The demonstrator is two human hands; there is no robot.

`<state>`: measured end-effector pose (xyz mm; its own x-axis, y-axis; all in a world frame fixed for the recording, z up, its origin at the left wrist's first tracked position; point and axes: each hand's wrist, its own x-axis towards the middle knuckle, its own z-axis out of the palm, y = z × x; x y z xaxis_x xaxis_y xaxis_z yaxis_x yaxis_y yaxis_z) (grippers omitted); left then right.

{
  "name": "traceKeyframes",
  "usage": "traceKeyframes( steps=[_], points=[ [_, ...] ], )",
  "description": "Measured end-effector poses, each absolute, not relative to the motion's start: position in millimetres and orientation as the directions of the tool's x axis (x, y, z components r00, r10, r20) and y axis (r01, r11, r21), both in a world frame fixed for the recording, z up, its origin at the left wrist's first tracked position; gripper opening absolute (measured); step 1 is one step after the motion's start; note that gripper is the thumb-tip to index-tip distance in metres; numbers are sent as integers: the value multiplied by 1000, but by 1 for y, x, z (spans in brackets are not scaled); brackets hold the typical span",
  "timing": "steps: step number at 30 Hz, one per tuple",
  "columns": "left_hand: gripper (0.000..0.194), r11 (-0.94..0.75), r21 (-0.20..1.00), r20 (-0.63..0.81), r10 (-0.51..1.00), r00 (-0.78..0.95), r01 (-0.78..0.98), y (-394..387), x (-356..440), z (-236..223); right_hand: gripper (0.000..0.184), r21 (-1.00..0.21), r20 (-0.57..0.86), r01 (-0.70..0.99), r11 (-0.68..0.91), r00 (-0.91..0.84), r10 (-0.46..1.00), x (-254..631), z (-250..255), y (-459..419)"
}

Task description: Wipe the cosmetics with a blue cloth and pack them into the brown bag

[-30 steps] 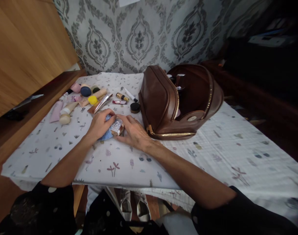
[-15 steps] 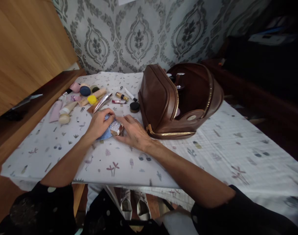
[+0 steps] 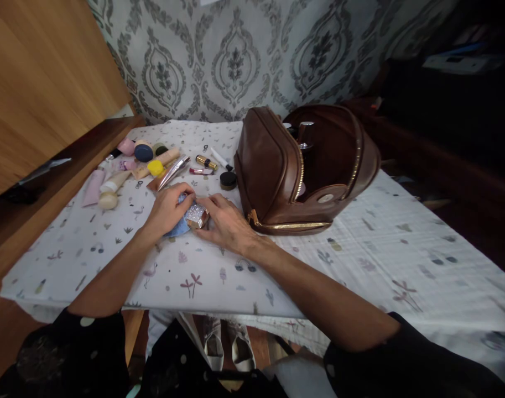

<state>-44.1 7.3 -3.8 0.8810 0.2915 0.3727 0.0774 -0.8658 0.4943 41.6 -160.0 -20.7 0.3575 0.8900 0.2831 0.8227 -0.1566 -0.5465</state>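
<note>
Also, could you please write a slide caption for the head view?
Left hand and right hand at a glittery item, beside an open brown bag and scattered cosmetics.

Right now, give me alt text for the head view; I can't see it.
Two hands, left and right, hold a glittery box and a blue cloth on a patterned tablecloth. An open brown bag stands to the right; makeup items lie scattered behind and to the left.

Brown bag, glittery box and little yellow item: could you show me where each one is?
Brown bag (image 3: 265,160): head view, on its left side panel.
Glittery box (image 3: 197,214): head view, on its sparkly face.
Yellow item (image 3: 155,168): head view, mid-surface.
</note>
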Motion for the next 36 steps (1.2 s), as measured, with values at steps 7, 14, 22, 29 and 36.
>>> traceKeyframes(
  steps=[7, 14, 22, 29, 36],
  points=[
    [18, -786, 614, 351, 352, 867, 70, 10, -43, -4, 57, -623, 290, 771, -133, 386, 876, 42, -22, -159],
    [26, -346, 932, 125, 588, 799, 108, 15, -44, -2, 56, -810, 264, 584, -49, 438, 859, 47, -20, -158],
    [49, 38, 999, -19, 597, 802, -4, 11, -47, 6, 41, -984, 18, -147, 106, 502, 865, 50, -14, -154],
    [58, 37, 999, 0, 653, 757, -32, 0, -45, 3, 42, -906, -68, -401, 137, 457, 887, 48, -10, -150],
    [57, 43, 998, 11, 668, 744, -54, 2, -44, -1, 39, -987, 158, 100, 123, 545, 823, 48, -8, -157]
  ],
)
